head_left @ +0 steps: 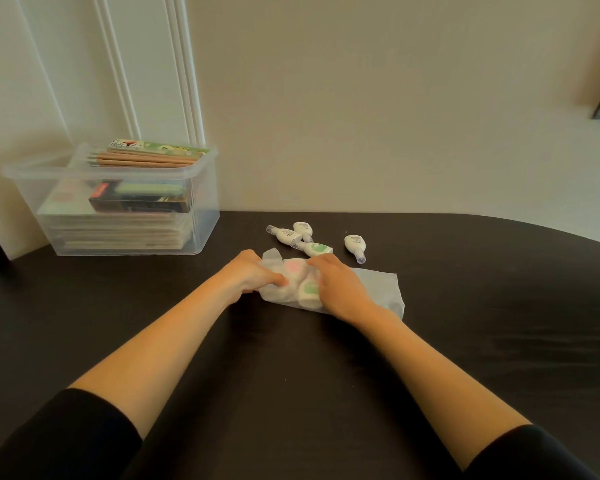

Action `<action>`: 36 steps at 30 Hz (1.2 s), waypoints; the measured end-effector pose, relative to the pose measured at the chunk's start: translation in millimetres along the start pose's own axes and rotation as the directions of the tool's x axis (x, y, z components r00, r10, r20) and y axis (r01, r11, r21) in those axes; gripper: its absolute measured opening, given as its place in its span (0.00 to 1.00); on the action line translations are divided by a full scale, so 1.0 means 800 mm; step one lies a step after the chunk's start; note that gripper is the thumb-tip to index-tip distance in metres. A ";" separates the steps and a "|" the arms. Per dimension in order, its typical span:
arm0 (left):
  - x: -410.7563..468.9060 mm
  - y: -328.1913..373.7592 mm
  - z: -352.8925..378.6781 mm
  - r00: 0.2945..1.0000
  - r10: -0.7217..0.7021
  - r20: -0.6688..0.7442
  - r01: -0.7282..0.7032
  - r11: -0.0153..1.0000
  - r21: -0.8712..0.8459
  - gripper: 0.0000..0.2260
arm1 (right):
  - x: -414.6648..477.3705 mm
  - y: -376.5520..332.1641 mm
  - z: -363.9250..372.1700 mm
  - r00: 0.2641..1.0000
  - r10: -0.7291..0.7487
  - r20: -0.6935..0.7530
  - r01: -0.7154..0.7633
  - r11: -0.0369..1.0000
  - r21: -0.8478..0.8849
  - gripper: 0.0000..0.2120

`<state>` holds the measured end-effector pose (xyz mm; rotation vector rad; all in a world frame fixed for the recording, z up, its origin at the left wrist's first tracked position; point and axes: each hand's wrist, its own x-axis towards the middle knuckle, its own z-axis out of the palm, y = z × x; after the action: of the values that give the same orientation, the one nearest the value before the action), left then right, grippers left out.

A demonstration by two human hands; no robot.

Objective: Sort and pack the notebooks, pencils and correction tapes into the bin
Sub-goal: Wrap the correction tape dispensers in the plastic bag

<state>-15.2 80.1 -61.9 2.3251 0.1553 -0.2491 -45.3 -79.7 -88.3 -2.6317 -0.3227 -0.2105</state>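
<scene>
**While both hands work the bag: four tapes not yet in**

Where the frame begins, at its lower corners, black sleeves (59,441) end and bare forearms run up over the dark brown table (291,375) to mid-frame.

Obs.: left hand (253,275) has its fingers curled round the left end of a translucent white plastic bag (378,289). Right hand (336,289) lies over the bag's middle, fingers bent down onto it, tips hidden. The bag lies flat with its long axis left to right, and its slack part trails right past the right wrist. Inside it, between the hands, are a pink-labelled white correction tape (293,268) and a green-labelled white correction tape (309,289). Which end is open: cannot tell.

Just beyond the hands lie four loose white correction tapes (284,235), three clustered and one apart to the right. The nearest loose tape (317,249) lies just above the right hand's fingers, long axis roughly left to right. The right hand is nearer to all four. Judgement: the reach goes forward and slightly right.

Upper left: a clear plastic bin (205,209) stands against the wall. It holds a flat stack of notebooks (118,230), a dark pencil box (139,199) and wood-coloured pencils (142,159) at rim level. Judgement: notebooks and pencils are packed; the tapes remain.
</scene>
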 end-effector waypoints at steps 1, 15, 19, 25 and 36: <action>0.000 0.002 0.002 1.000 0.011 0.004 -0.012 0.998 0.059 0.30 | -0.001 0.001 0.001 1.000 -0.015 0.003 0.015 0.999 -0.049 0.25; -0.015 -0.018 -0.008 0.939 0.167 -0.301 -0.041 0.923 0.383 0.29 | -0.010 0.008 0.004 0.989 -0.148 0.027 0.149 0.946 -0.289 0.25; -0.014 -0.020 -0.002 0.922 0.268 -0.279 -0.119 0.883 0.454 0.25 | -0.009 0.007 0.001 0.987 -0.147 0.061 0.158 0.941 -0.300 0.26; -0.013 -0.017 0.009 0.869 0.345 -0.356 -0.082 0.809 0.582 0.27 | -0.012 0.005 0.002 0.997 -0.042 -0.057 0.037 0.995 -0.091 0.21; 0.027 0.040 0.034 0.972 0.227 -0.062 -0.166 0.849 0.502 0.21 | -0.015 0.016 0.006 0.985 0.082 -0.154 -0.079 0.997 0.023 0.16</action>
<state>7.9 39.5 -62.9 2.8468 -0.1065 -0.0435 -53.1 -90.8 -101.1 -2.5863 -0.1642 -0.3811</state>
